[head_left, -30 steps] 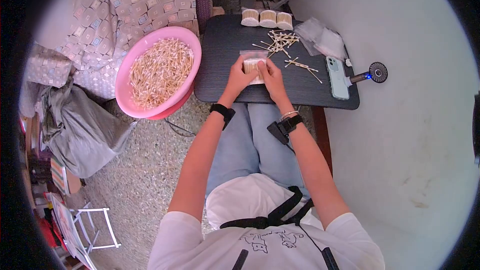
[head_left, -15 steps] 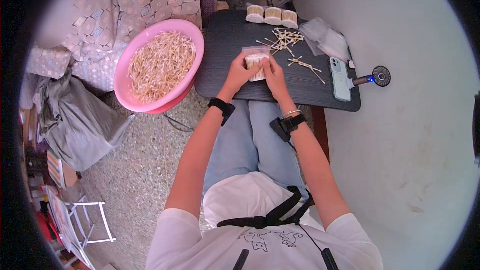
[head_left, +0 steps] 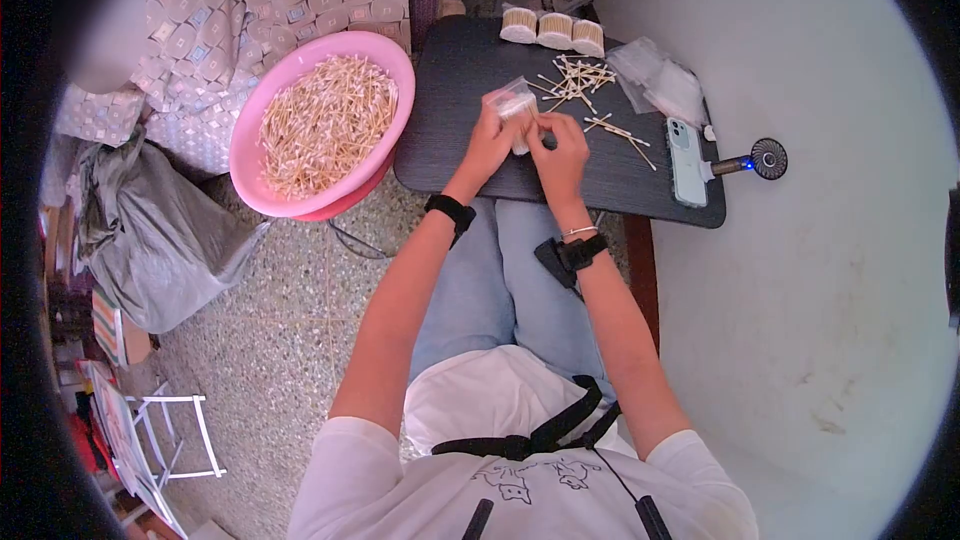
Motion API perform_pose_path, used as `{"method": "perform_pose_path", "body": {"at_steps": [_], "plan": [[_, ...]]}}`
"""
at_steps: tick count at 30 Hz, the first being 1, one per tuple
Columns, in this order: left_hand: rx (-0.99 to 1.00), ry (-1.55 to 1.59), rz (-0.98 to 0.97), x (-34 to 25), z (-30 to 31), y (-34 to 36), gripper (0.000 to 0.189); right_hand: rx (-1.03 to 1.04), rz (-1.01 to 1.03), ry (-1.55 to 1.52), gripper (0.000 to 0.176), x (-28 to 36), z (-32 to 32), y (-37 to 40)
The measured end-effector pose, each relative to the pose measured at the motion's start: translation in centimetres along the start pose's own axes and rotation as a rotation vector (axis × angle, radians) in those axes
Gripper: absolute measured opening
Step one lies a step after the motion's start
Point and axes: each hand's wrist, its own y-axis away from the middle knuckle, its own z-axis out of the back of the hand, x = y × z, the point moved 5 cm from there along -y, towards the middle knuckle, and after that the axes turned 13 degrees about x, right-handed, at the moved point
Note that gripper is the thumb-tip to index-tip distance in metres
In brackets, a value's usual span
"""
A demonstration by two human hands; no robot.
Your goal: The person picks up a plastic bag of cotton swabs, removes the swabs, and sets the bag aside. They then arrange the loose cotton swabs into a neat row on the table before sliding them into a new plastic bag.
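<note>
A clear plastic bag of cotton swabs is held upright, a little tilted, over the near side of the dark table. My left hand is closed round its left side. From the right, my right hand pinches the bag's edge with thumb and fingertips. The fingers cover much of the bag's lower part. Just beyond my right hand lie loose cotton swabs in a scattered heap, and a few more swabs are closer to the phone.
Three filled swab packs stand at the table's far edge. Empty plastic bags, a phone and a small fan are at the right, beside the wall. A pink basin full of swabs stands left of the table.
The bag has turned and tilted in my hands. My right hand has shifted right, from pressing the bag's front to pinching its side. The view has moved slightly.
</note>
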Motion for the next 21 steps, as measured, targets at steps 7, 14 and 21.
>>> {"method": "perform_pose_path", "body": {"at_steps": [7, 14, 21], "plan": [[-0.005, 0.013, -0.031, 1.0, 0.2, -0.2, 0.042, 0.115, -0.044, 0.168, 0.010, 0.6, -0.3, -1.0], [0.012, -0.139, -0.156, 1.2, 0.3, -0.4, 0.042, 0.161, -0.063, 0.222, 0.012, 0.2, -0.4, -1.3], [0.014, -0.038, -0.036, 1.1, 0.2, -0.5, 0.042, 0.112, -0.068, 0.101, 0.010, 0.3, -0.1, -1.0]]}}
